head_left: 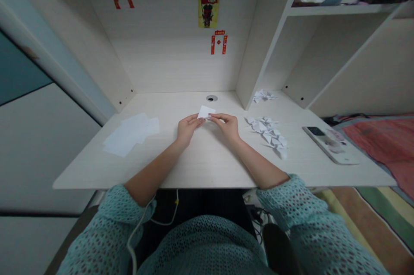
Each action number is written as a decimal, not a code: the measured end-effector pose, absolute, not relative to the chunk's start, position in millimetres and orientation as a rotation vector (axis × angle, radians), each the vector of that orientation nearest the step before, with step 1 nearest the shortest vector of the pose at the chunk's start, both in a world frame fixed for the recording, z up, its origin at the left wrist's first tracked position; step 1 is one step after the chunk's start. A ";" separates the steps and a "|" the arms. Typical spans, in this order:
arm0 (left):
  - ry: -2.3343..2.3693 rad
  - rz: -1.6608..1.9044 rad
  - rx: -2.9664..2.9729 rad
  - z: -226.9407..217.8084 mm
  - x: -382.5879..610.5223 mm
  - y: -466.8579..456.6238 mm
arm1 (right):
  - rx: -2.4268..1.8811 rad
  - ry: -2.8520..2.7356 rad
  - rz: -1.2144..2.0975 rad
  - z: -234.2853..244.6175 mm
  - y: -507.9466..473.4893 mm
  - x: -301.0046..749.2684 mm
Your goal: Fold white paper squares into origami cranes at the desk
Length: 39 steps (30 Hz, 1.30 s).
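Observation:
A small white piece of paper (206, 112) lies at the middle of the pale desk (207, 158), pinched from both sides. My left hand (188, 129) holds its left edge with fingers pressed together. My right hand (227, 125) grips the right edge the same way. Both hands rest low on the desktop, close together, with the forearms coming from teal knitted sleeves.
A loose stack of white sheets (131, 134) lies at the left. Several folded paper shapes (269, 132) sit to the right, with more (263, 95) under the shelf. A phone (330, 144) lies near the right edge. A cable hole (211, 98) is at the back.

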<state>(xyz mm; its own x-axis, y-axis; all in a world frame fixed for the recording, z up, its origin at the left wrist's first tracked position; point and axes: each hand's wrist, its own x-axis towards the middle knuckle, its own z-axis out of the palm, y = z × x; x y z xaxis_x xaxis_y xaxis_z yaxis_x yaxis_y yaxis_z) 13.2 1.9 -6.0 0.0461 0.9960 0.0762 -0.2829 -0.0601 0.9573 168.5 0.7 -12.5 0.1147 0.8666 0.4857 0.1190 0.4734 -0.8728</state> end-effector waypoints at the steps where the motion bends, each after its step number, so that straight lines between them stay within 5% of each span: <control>1: 0.929 1.339 1.081 -6.1 13.3 1.6 | -0.955 -1.344 0.702 -13.0 1.3 168.1; 39: 0.927 1.408 1.156 -7.5 15.5 -1.0 | -0.874 -1.107 0.936 -13.2 1.5 160.3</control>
<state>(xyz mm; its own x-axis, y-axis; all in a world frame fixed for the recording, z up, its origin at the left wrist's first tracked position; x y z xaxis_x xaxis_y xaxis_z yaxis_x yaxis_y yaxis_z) 15.5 -1.0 -7.5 0.0098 0.9864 0.1638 -0.2396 -0.1567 0.9581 160.3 1.5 -13.2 0.1774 0.9276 0.3287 -0.1700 0.3579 -0.9181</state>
